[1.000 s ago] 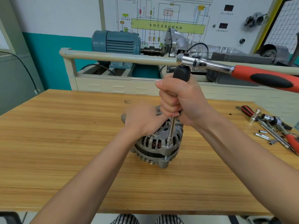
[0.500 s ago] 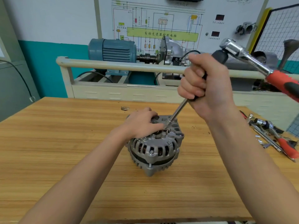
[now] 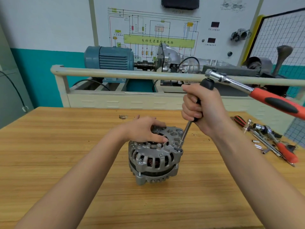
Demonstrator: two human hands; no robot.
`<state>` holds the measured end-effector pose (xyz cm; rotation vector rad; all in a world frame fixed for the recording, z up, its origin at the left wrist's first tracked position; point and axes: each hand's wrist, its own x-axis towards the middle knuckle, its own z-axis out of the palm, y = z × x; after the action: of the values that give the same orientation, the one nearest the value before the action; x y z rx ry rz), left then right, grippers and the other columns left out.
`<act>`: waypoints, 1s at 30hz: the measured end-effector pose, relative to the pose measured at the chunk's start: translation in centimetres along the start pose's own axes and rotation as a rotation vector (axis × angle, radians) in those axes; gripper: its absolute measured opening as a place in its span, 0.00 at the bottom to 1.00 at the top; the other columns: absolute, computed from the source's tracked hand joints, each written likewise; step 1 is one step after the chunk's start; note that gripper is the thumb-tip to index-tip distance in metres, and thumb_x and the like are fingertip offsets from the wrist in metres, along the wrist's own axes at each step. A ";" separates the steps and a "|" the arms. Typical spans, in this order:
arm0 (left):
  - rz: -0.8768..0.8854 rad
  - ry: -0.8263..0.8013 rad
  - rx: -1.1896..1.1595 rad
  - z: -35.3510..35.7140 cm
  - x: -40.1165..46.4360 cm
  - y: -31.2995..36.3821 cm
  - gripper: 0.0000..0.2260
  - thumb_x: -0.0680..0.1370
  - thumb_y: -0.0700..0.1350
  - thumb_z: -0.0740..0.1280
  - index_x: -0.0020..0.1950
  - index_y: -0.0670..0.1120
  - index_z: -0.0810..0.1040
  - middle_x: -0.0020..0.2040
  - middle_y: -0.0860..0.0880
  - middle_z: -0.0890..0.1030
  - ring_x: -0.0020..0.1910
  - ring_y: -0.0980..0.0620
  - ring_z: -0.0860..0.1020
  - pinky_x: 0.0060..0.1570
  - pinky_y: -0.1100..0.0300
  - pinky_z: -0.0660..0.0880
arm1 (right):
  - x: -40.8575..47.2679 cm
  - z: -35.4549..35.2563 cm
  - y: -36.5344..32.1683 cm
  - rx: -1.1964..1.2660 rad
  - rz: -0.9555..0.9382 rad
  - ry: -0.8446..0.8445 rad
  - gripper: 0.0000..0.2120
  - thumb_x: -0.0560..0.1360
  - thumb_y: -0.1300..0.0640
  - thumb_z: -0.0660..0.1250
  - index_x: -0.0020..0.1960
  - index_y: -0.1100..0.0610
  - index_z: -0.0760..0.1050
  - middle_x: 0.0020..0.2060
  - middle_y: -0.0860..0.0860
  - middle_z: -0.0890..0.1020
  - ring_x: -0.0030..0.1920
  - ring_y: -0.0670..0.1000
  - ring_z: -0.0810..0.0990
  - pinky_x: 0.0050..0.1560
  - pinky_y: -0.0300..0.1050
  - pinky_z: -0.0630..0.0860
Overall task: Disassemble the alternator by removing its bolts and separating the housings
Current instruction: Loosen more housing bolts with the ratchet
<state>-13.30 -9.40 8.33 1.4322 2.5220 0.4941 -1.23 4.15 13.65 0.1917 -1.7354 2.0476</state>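
The left hand rests with loosely bent fingers on top of the alternator standing mid-table, while the right hand clenches the black grip of the extension bar, tilted, its tip at the housing's right edge, ratchet on top.

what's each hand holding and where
Right hand grips the socket driver by its black handle, ratchet attached on top. Left hand rests on the alternator top.

Left hand lies flat, fingers relaxed; right hand fisted.
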 end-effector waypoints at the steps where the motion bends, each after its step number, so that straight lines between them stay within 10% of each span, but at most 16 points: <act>1: -0.024 0.015 -0.016 0.0 -0.3 0.4 0.28 0.77 0.59 0.66 0.75 0.51 0.66 0.75 0.50 0.66 0.76 0.53 0.59 0.75 0.44 0.50 | 0.0 0.0 0.3 -0.007 0.000 0.004 0.24 0.77 0.63 0.61 0.24 0.53 0.62 0.17 0.47 0.59 0.17 0.46 0.56 0.22 0.35 0.59; 11: -0.154 0.241 0.118 2.6 -2.4 3.3 0.24 0.78 0.63 0.57 0.64 0.47 0.74 0.59 0.49 0.77 0.63 0.47 0.71 0.69 0.37 0.59 | 0.2 -0.5 1.2 -0.024 0.047 0.105 0.22 0.76 0.63 0.63 0.25 0.54 0.62 0.18 0.47 0.59 0.18 0.47 0.56 0.22 0.36 0.59; 17: -0.175 0.218 0.260 5.1 -2.9 4.7 0.45 0.63 0.75 0.65 0.71 0.47 0.66 0.74 0.46 0.62 0.74 0.42 0.58 0.71 0.36 0.54 | 0.1 0.3 1.6 -0.067 0.020 0.250 0.21 0.76 0.63 0.64 0.27 0.54 0.61 0.19 0.47 0.60 0.19 0.47 0.56 0.22 0.36 0.59; 30: -0.142 0.325 0.282 6.0 -2.7 4.1 0.36 0.62 0.68 0.71 0.64 0.51 0.72 0.66 0.50 0.65 0.69 0.46 0.64 0.70 0.39 0.57 | 0.5 2.5 2.4 -0.212 -0.030 0.213 0.22 0.74 0.66 0.64 0.28 0.54 0.58 0.21 0.49 0.58 0.20 0.47 0.54 0.23 0.34 0.56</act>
<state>-6.70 -8.64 4.38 1.3370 3.0312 0.3837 -3.13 1.56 12.22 -0.0651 -1.7869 1.7754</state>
